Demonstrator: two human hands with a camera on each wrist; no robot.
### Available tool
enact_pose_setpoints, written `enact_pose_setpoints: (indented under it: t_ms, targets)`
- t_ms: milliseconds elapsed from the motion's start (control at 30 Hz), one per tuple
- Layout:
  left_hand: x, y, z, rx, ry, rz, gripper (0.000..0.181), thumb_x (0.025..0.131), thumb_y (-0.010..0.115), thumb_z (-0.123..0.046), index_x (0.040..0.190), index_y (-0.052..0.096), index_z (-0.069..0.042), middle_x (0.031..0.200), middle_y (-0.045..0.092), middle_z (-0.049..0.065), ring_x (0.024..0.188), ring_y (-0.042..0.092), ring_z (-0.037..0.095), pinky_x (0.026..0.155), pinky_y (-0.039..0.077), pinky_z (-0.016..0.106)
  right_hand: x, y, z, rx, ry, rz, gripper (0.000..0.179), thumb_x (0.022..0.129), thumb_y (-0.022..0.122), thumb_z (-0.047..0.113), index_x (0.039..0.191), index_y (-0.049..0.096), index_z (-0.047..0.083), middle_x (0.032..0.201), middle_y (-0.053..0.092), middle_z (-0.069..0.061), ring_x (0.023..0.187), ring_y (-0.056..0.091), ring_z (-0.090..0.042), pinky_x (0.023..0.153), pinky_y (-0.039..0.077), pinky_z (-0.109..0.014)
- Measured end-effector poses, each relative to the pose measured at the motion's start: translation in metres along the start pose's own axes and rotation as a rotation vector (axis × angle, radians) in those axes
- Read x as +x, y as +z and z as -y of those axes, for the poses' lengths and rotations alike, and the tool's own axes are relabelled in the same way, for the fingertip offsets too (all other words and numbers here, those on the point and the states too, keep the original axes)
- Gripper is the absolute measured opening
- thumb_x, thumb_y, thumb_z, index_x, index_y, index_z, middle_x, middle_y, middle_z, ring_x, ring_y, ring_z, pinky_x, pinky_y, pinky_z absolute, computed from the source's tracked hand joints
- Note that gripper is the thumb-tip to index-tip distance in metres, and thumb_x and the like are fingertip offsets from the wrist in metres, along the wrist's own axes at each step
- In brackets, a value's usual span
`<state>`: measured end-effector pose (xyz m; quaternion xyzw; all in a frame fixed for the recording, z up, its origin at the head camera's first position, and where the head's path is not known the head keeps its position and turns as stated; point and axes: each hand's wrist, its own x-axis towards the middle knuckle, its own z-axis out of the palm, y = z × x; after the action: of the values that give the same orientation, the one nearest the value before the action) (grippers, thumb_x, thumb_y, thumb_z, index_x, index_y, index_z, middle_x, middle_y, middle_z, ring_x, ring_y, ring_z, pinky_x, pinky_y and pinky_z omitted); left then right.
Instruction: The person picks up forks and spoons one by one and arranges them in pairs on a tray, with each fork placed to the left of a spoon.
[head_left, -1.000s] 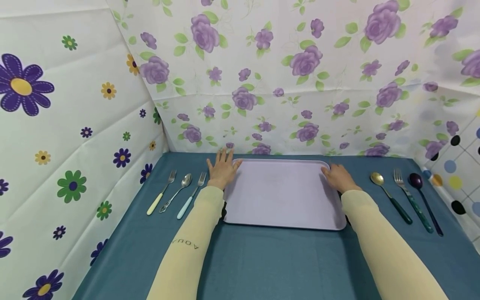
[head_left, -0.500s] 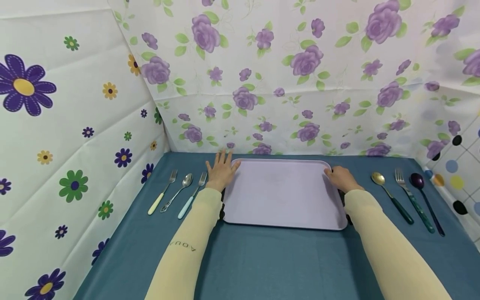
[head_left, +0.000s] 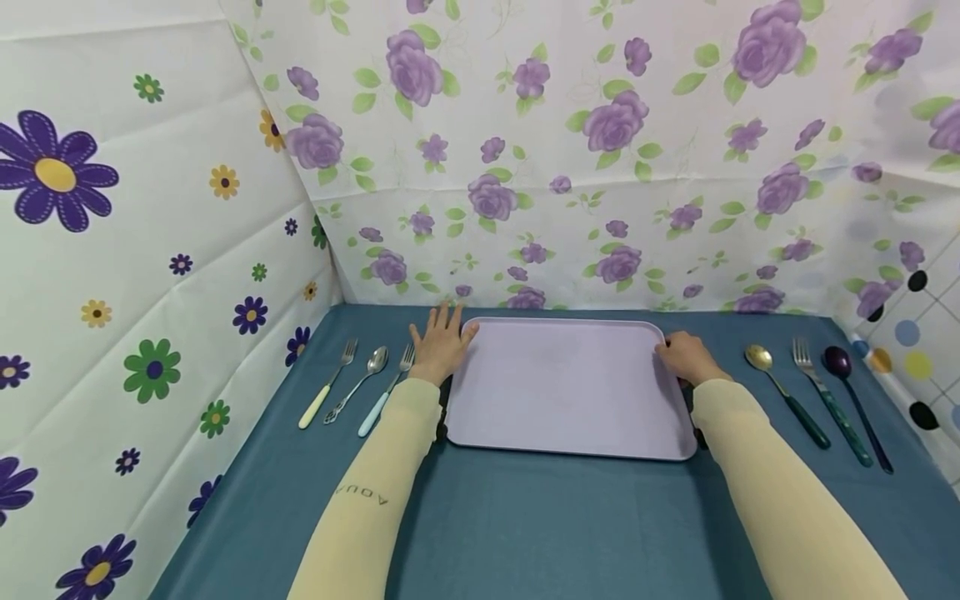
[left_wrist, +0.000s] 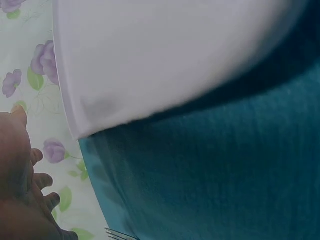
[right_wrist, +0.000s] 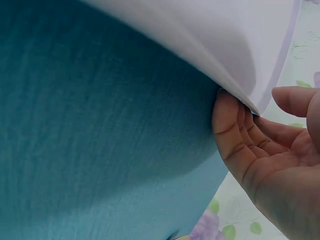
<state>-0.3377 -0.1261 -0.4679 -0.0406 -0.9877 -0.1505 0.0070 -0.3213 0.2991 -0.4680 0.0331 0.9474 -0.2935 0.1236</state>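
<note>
A pale lilac rectangular tray (head_left: 562, 387) lies near the back of the blue-covered table. My left hand (head_left: 441, 346) is beside its far left corner with the fingers spread; in the left wrist view those fingers look apart from the tray. At the opposite far corner, my right hand (head_left: 688, 358) holds the tray's edge with bent fingers. In the right wrist view these fingers (right_wrist: 232, 122) curl in at the rim, their tips partly hidden, while the thumb stands off above. To the left lie a yellow-handled fork (head_left: 328, 385), an ornate spoon (head_left: 356, 386) and a pale-blue-handled fork (head_left: 386, 392).
On the right lie a gold spoon with a green handle (head_left: 787, 396), a fork with a green handle (head_left: 831, 400) and a dark purple spoon (head_left: 858, 408). Flowered cloth (head_left: 555, 233) hangs at the table's back, with another patterned cloth (head_left: 187, 292) along the left.
My right hand has shifted slightly right, its thumb drawing back from the tray's surface to the edge. The left hand has edged a little left, fingers still spread. The tray has hardly moved.
</note>
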Motion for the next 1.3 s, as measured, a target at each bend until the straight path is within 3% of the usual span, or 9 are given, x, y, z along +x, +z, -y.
enact_pose_setpoints:
  t_ms: [233, 767, 1033, 1300]
  targets:
    - [0.0, 0.001, 0.003, 0.005, 0.004, -0.003, 0.07, 0.111, 0.027, -0.058, 0.169, 0.015, -0.021, 0.174, 0.011, 0.013, 0.16, 0.005, 0.035, 0.123, 0.005, 0.07, 0.002, 0.002, -0.005, 0.011, -0.023, -0.018, 0.043, 0.109, 0.038, 0.013, 0.133, 0.052, -0.02, 0.112, 0.061, -0.037, 0.079, 0.066, -0.034, 0.058, 0.06, -0.039]
    - [0.0, 0.004, 0.022, -0.062, -0.002, 0.049, 0.074, 0.109, 0.026, -0.062, 0.17, 0.014, -0.021, 0.175, 0.005, 0.011, 0.161, 0.003, 0.034, 0.123, 0.002, 0.07, 0.005, 0.005, -0.015, 0.036, -0.051, -0.02, 0.052, 0.109, 0.039, 0.016, 0.147, 0.04, -0.02, 0.138, 0.048, -0.044, 0.091, 0.067, -0.04, 0.058, 0.06, -0.039]
    - [-0.007, 0.002, 0.03, -0.038, 0.004, 0.059, 0.075, 0.109, 0.024, -0.065, 0.169, 0.015, -0.022, 0.174, 0.008, 0.013, 0.16, 0.007, 0.035, 0.123, 0.006, 0.069, 0.002, 0.005, -0.013, 0.003, -0.044, -0.039, 0.053, 0.104, 0.037, 0.007, 0.149, 0.036, -0.021, 0.139, 0.047, -0.045, 0.069, 0.066, -0.028, 0.057, 0.059, -0.037]
    - [-0.014, -0.001, 0.037, -0.028, 0.024, 0.061, 0.074, 0.109, 0.024, -0.062, 0.169, 0.014, -0.021, 0.174, 0.008, 0.013, 0.16, 0.006, 0.036, 0.124, 0.005, 0.069, 0.002, 0.005, -0.013, 0.0, -0.047, -0.049, 0.053, 0.103, 0.038, 0.006, 0.149, 0.035, -0.021, 0.138, 0.047, -0.046, 0.068, 0.066, -0.027, 0.057, 0.059, -0.038]
